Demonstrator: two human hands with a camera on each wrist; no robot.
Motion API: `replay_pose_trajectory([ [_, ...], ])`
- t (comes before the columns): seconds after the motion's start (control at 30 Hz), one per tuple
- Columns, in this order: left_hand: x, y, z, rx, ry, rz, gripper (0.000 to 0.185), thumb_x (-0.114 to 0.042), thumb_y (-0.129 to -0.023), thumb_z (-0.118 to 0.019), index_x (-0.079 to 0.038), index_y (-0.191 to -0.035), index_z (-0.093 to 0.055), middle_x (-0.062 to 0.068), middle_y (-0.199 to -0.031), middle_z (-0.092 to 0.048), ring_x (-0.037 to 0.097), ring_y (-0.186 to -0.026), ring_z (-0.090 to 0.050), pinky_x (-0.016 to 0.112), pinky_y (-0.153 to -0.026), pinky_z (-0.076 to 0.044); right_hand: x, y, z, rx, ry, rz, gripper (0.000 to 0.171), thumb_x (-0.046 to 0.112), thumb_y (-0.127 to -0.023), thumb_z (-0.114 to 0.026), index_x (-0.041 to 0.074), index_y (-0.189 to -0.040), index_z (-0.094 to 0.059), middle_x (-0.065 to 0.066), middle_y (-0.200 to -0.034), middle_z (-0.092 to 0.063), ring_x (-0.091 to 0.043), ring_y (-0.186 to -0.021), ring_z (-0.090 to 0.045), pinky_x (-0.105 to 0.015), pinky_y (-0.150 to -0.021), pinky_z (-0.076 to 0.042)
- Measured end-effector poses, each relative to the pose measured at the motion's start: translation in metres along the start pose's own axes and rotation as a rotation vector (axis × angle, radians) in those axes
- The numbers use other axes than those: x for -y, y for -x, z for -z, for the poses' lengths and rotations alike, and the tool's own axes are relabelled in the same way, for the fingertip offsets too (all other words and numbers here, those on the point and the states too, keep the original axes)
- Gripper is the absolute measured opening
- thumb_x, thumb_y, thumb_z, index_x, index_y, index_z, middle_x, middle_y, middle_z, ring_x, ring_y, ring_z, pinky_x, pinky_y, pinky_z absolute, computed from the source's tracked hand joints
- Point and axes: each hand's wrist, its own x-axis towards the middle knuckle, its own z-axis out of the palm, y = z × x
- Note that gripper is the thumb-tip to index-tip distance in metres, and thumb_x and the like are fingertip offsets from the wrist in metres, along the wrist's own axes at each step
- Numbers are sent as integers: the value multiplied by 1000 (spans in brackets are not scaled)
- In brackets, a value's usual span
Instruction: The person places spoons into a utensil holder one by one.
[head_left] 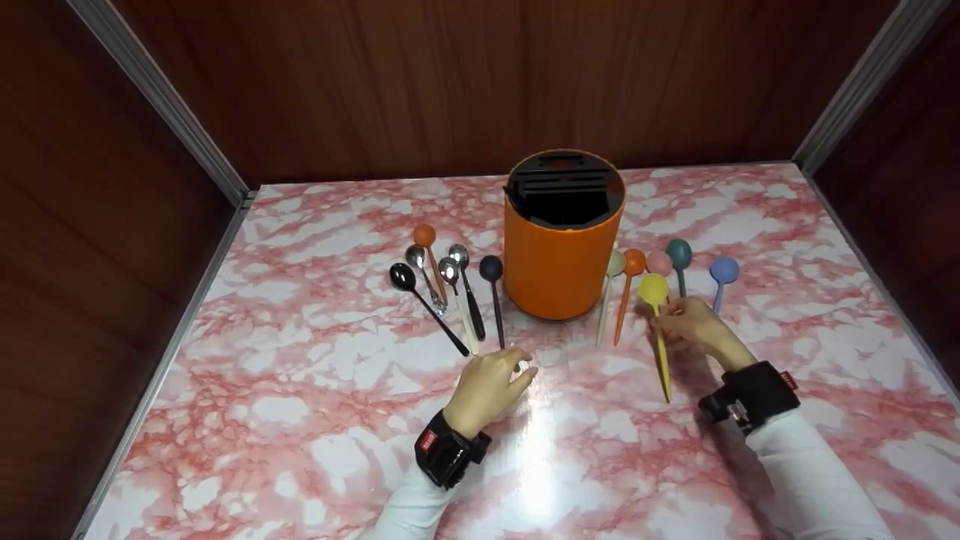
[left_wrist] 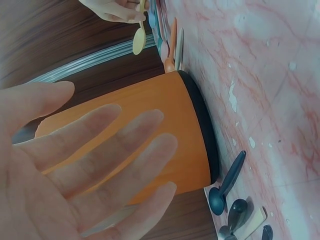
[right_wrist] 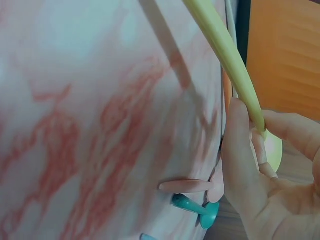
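Observation:
My right hand (head_left: 691,321) pinches a yellow spoon (head_left: 654,288) by its handle, just below the bowl. In the right wrist view the thumb and fingers close on the handle (right_wrist: 232,62), and its shadow falls on the tabletop. My left hand (head_left: 487,386) holds nothing; its fingers are spread and relaxed in the left wrist view. The nearest thing to it is a dark spoon (head_left: 491,268). Between the hands, farther back, stands an orange cylindrical utensil holder (head_left: 564,274) with a black slotted top (head_left: 562,180).
Left of the holder lie several spoons, among them a black one (head_left: 403,277), an orange one (head_left: 424,235) and metal ones. To its right lie pale green (head_left: 616,262), orange (head_left: 634,262), pink (head_left: 659,262), teal (head_left: 679,253) and blue (head_left: 724,269) spoons. Wooden panels surround the marbled table.

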Motion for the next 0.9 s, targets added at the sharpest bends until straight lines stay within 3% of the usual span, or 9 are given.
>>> replay_pose_trajectory([
  [0.23, -1, 0, 1, 5, -2, 3, 21, -25, -89, -57, -9, -98, -68, 4, -97, -71, 20, -82, -69, 33, -71, -54, 4, 2, 2, -11, 16, 7, 28, 11, -89, -54, -14, -103, -52, 5, -67, -56, -3, -57, -55, -27, -64, -56],
  [0.4, -2, 0, 0, 19, 0, 10, 22, -25, -90, -56, -9, -98, -68, 3, -97, -71, 17, -81, -68, 32, -70, -54, 7, 3, 4, -17, -47, 8, 28, 10, -90, -53, -13, -105, -50, 6, -71, -60, -4, -59, -59, -28, -64, -57],
  [0.9, -3, 0, 0, 24, -4, 9, 23, -26, -90, -56, -9, -100, -68, 3, -97, -71, 15, -81, -68, 31, -70, -54, 23, 8, 9, -91, -112, 129, 21, 8, -91, -51, -10, -102, -49, 7, -68, -61, -3, -58, -60, -27, -60, -57],
])
